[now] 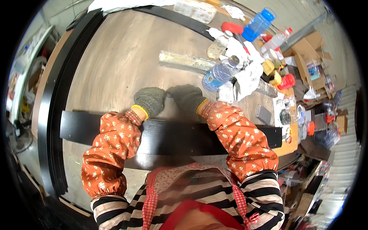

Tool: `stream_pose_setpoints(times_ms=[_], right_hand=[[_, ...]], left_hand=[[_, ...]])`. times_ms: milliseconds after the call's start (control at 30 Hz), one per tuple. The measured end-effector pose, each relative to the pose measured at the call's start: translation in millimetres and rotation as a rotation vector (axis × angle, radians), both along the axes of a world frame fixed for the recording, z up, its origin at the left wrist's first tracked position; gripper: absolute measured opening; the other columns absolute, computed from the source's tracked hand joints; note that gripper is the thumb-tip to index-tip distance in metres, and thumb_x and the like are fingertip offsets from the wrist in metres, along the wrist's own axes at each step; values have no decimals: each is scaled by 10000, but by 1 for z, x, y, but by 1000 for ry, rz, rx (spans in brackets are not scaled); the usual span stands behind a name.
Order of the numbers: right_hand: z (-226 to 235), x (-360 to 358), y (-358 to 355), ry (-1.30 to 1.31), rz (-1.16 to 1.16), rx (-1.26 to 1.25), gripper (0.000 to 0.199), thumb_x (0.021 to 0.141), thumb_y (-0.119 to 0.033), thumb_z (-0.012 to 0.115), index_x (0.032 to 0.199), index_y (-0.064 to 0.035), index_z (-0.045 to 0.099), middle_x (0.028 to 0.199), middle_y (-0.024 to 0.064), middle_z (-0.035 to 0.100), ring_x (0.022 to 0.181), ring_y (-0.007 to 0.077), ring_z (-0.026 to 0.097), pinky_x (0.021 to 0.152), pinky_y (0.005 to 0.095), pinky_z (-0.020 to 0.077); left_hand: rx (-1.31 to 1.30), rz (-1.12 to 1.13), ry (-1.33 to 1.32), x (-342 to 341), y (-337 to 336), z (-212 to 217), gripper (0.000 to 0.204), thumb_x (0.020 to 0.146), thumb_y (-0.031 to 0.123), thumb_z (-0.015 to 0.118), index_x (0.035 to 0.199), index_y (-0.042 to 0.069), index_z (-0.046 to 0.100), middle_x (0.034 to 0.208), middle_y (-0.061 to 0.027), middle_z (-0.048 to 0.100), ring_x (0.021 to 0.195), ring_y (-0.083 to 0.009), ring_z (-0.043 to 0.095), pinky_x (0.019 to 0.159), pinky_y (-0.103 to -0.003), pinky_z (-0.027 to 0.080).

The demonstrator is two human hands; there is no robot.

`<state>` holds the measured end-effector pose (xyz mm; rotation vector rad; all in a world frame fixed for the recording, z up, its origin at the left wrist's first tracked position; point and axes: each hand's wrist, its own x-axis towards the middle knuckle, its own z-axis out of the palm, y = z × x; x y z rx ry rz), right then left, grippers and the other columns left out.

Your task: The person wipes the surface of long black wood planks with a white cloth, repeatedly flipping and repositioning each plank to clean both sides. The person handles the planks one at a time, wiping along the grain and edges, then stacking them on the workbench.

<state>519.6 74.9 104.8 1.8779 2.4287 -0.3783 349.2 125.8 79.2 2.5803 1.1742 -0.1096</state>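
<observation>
Both hands wear dark grey-green knit gloves with yellow cuffs, and they come close together over the wood-grain tabletop. My left hand is curled closed, its knuckles up. Beside it, my right hand is also bent closed, its fingers pointing toward the left one. Whatever lies in the fingers of either hand is hidden. Just nearer than the hands, a long black board lies across the table beneath my forearms. Another dark strip shows along its near side, partly covered by my apron.
Long black boards are stacked along the left edge. To the right stand a blue-labelled water bottle, a cloudy bottle and a blue jug, amid crumpled white paper. A pale worn bar lies beyond my hands.
</observation>
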Motion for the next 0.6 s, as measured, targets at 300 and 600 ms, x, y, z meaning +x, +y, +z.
stream_pose_setpoints(times_ms=[300,600], right_hand=[[33,18,-31,890,-218,315,219,867,-85,625,1073,-45,688,1028,132,683,904,299,673,789,402,535],[-25,52,-23,544,-163,464,322,874,-285,646,1148,-117,665,1058,143,686,987,313,651,868,414,515]], left_hand=[[-768,70,-1246,30,-10,39,333,984,148,574,1296,31,591,1193,-63,635,1081,-183,606,934,-308,488],[-13,-161,-418,29,31,24,357,879,257,624,1196,96,658,1168,-155,658,1083,-338,614,943,-441,488]])
